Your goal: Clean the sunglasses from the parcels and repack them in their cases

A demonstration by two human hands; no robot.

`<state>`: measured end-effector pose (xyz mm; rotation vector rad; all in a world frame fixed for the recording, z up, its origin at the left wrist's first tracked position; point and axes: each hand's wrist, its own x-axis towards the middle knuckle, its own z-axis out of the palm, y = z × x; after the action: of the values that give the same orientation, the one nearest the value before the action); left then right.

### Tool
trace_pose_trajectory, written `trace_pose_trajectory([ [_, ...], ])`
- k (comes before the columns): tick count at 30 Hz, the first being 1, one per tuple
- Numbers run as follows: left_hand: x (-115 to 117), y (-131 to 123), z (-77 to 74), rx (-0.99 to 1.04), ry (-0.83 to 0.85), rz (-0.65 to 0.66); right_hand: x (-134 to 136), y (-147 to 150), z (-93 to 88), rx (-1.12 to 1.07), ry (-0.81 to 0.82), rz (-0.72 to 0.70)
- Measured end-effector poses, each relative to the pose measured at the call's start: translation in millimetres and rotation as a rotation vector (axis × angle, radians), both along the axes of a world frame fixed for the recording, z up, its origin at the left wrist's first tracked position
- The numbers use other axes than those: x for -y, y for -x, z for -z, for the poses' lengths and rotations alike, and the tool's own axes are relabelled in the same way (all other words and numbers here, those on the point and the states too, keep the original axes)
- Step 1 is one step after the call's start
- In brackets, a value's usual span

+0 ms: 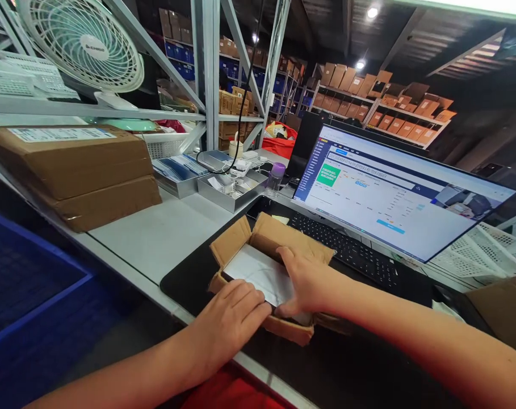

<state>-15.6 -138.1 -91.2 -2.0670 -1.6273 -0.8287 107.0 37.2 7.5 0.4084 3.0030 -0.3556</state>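
Head view shows a white flat item (255,271) lying inside an open cardboard box (289,234), which stands on a black mat (189,281). The left hand (237,312) has its fingers bent together over the near side of the box; whether it grips, I cannot tell. The right hand (302,281) reaches in near the item's right end, thumb and fingers spread apart; I cannot tell if they press firmly. The item looks smooth and stiff, probably rather light, perhaps a little slippery; the worn cardboard should bend easily. It seems best to hold the item by its two long edges. Its long axis runs from upper left to lower right, roughly along the keyboard (347,250). Which end is its front, I cannot tell.
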Motion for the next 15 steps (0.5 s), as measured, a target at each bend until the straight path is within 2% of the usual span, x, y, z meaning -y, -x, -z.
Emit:
trace_pose_trajectory([
  [4, 5, -3, 6.5, -0.026, -0.02, 0.002, 4, 7, 10.1, 0.043, -0.195, -0.056],
  [6, 9, -2, 6.0, -0.018, -0.044, -0.003, 7, 9, 11.2, 0.076, -0.228, -0.054],
  [8, 15, 2, 7.3, 0.03, -0.089, 0.008, 6, 6, 9.8, 0.069, -0.215, 0.004],
  [10, 21, 14, 12.4, 0.142, -0.217, -0.015, 0, -1, 7.1, 0.017, -0.164, 0.112],
  [12, 21, 32, 18.9, 0.4, -0.396, -0.087, -7, -9, 4.9, -0.087, -0.045, 0.201],
  [13, 18, 43, 21.2, 0.594, -0.444, -0.12, -10, -12, 4.5, -0.154, 0.035, 0.227],
  [14, 12, 53, 22.0, 0.826, -0.42, -0.113, -12, -14, 4.8, -0.224, 0.121, 0.246],
  [15, 4, 64, 20.9, 1.071, -0.316, -0.074, -13, -14, 5.8, -0.285, 0.216, 0.258],
])
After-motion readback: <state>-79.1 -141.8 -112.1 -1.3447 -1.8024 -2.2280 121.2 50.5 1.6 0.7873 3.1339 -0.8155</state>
